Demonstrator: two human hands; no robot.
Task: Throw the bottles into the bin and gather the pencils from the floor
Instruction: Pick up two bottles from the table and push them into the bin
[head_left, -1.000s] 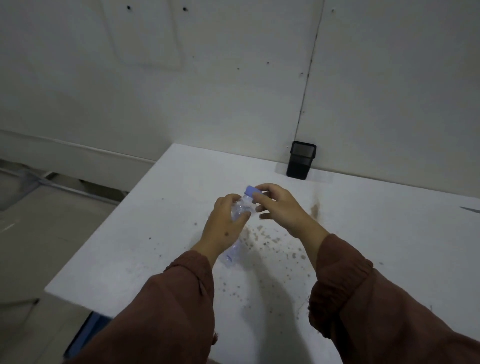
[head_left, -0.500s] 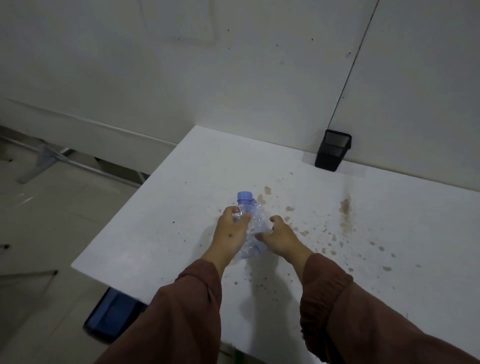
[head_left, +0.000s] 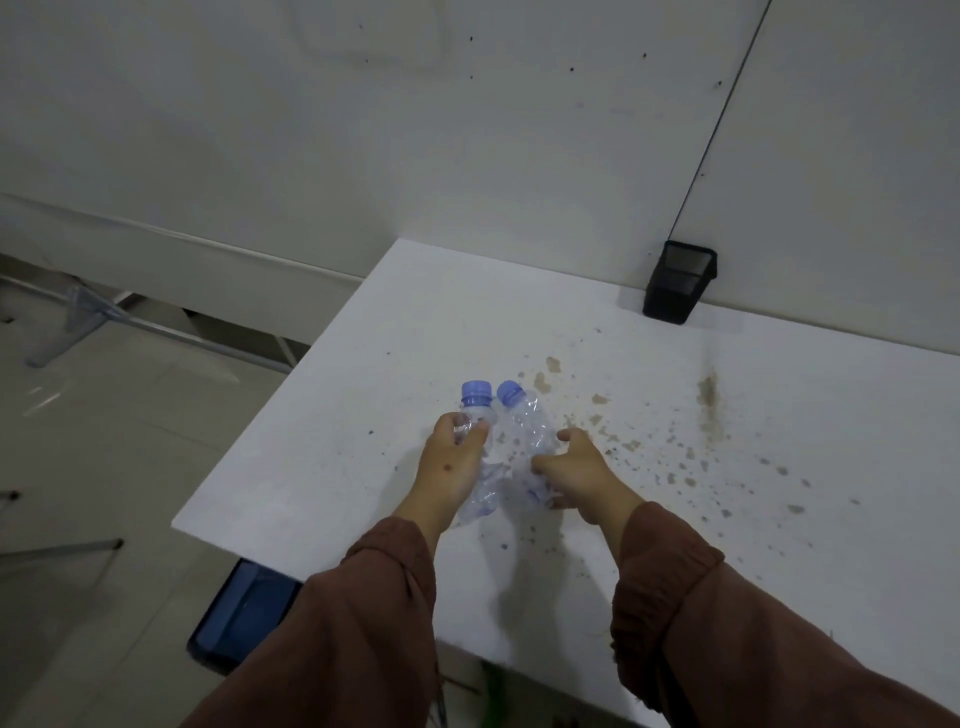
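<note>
Head view: two crushed clear bottles, blue caps, side by side over white surface (head_left: 322, 467), caps pointing away. Left hand (head_left: 454, 462) grasps left bottle (head_left: 475, 410), fingers curled round it. Right hand (head_left: 576, 475) grasps right bottle (head_left: 527, 431), fingers wrapped round lower body. Brown stains (head_left: 706, 395) right of bottles. Black holder (head_left: 678, 283) at wall. Blue bin (head_left: 244, 613) on floor under surface edge.

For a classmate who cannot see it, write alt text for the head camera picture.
A person's left hand and right hand each grip a crushed clear bottle with a blue cap, the left bottle and the right bottle side by side on a stained white table. A black box stands at the wall; a blue bin sits on the floor below the table's edge.
</note>
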